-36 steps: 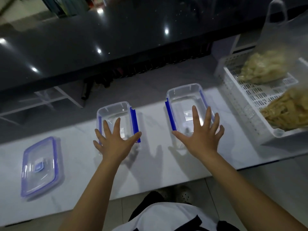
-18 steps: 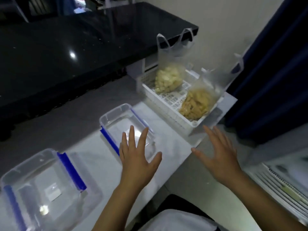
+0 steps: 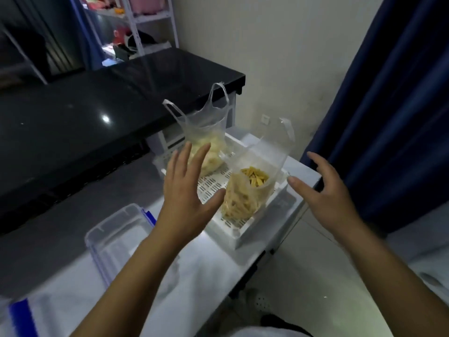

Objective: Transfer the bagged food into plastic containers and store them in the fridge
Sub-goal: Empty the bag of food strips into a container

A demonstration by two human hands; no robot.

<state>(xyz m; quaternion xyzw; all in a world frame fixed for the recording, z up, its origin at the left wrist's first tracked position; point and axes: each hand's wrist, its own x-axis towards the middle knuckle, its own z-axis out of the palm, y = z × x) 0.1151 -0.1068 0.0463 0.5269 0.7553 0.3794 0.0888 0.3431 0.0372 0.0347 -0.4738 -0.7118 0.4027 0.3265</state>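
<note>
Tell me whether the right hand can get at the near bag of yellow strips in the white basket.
Probably yes. The right hand is open beside the near bag, with nothing between them; the bag stands upright in the white basket, its top open.

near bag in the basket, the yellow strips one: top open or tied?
Open. The near bag stands upright in the white basket, mouth gaping, yellow strips visible from above, handles loose.

Slotted basket (image 3: 245, 229): white, with rows of dark slits. Near bag (image 3: 245, 190): clear film over yellow-tan strips. Far bag (image 3: 209, 152): clear film over pale cream pieces. Container (image 3: 116, 229): transparent with blue clips. Counter (image 3: 97, 113): glossy black. Worktop (image 3: 209, 263): white. Curtain (image 3: 393, 113): dark navy. Wall (image 3: 279, 57): off-white.
</note>
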